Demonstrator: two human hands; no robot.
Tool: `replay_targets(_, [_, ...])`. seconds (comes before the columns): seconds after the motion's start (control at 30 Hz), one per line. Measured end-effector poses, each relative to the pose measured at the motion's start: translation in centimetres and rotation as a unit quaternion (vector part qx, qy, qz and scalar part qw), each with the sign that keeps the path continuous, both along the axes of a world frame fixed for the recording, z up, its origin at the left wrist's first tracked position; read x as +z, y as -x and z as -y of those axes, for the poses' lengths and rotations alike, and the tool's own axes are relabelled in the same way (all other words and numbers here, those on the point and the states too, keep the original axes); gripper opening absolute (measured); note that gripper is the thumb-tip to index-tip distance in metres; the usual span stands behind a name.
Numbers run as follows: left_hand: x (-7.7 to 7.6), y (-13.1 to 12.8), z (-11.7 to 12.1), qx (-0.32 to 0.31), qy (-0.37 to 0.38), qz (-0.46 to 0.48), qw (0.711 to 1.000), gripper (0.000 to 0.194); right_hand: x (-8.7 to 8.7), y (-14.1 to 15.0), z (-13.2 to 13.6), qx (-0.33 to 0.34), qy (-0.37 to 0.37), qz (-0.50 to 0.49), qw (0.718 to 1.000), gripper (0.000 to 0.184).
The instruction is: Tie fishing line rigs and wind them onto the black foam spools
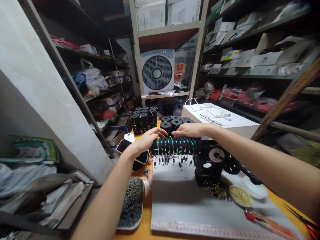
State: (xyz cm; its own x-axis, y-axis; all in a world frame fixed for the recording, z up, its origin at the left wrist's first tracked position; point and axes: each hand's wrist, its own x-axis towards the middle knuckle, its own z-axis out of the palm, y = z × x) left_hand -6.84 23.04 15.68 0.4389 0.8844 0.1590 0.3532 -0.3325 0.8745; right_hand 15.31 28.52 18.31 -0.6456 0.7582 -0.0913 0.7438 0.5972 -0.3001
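Roller (175, 146) lies by left hand (147, 140) and right hand (189, 130), grips unclear; tray (142, 206) holds dark pieces (132, 201); dish (235, 202), golden bits (240, 195).

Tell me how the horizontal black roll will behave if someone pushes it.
The horizontal black roll meets the black stand at one end, so a push would more likely turn it than send it rolling away. The small dark pieces hanging below it would probably swing, since they dangle and look light.

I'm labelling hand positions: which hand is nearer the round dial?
Right. The right hand is above and left of the round dial in the picture; the left hand is farther left, near the left end of the beaded black roll.
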Motion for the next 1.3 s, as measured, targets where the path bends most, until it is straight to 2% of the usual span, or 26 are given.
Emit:
replay_targets(0.2, [0.6, -0.1, -0.7, -0.008, 0.022, -0.049, 0.999, 0.03, 1.3, -0.3, 2.6, 0.005, -0.133, -0.092, 0.987, 0.034])
replay_targets(0.4, [1.0, -0.2, -1.4, -0.008, 0.043, -0.085, 0.995, 0.024, 2.0, -1.4, 7.6, 0.034, -0.3, -0.194, 0.933, 0.024])
replay_targets(0.6, [1.2, -0.3, -2.2, -0.021, 0.084, -0.107, 0.99, 0.015, 1.9, -3.4, 11.0, -0.064, -0.328, -0.212, 0.918, 0.018])
replay_targets(0.73, [0.9, -0.3, -2.7, -0.027, 0.101, -0.108, 0.989, 0.015, 0.8, -4.8, 12.4, -0.088, -0.351, -0.224, 0.905, 0.017])
replay_targets(0.87, [1.1, -0.4, -2.7, -0.027, 0.133, -0.118, 0.984, 0.013, -0.8, -5.2, 13.1, -0.081, -0.377, -0.204, 0.9, 0.018])
replay_targets(1.03, [1.2, -0.7, -2.7, -0.016, 0.166, -0.13, 0.977, 0.011, -2.8, -4.4, 12.5, -0.059, -0.388, -0.13, 0.91, 0.03])
replay_targets(1.13, [1.2, -0.7, -2.8, -0.002, 0.144, -0.122, 0.982, 0.013, -4.0, -4.0, 11.4, -0.061, -0.381, -0.098, 0.917, 0.036])
replay_targets(1.3, [1.2, 0.3, -2.2, 0.037, 0.034, -0.057, 0.997, 0.024, -5.4, -3.9, 10.5, -0.07, -0.386, -0.094, 0.915, 0.035])
